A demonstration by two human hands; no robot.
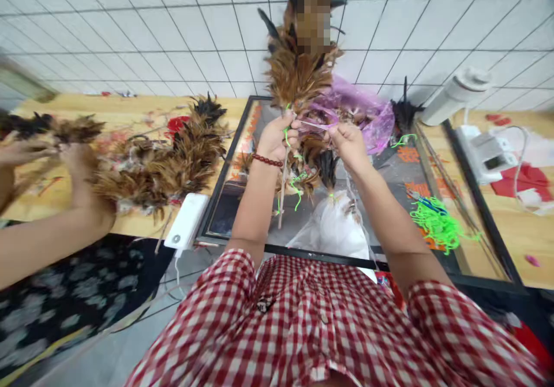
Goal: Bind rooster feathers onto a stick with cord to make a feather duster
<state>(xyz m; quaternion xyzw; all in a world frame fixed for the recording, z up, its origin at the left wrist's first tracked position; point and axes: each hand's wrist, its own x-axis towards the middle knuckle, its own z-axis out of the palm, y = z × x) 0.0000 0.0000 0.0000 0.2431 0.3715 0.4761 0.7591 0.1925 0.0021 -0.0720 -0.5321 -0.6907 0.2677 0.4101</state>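
At twelve o'clock, the left hand (279, 136) pinches the stick (283, 194) of a near-upright feather duster (298, 78), light and easily crushed by its looks, probably best gripped on that stiffer stick; the right hand (350, 145) pinches a pale strand (314, 125).

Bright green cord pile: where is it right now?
In the head view's right half, the green cord pile lies on the black-framed panel, just right of the right forearm.

a short-sleeved red-and-white checked shirt (311, 323) is worn with a dark red beaded bracelet (267, 160).
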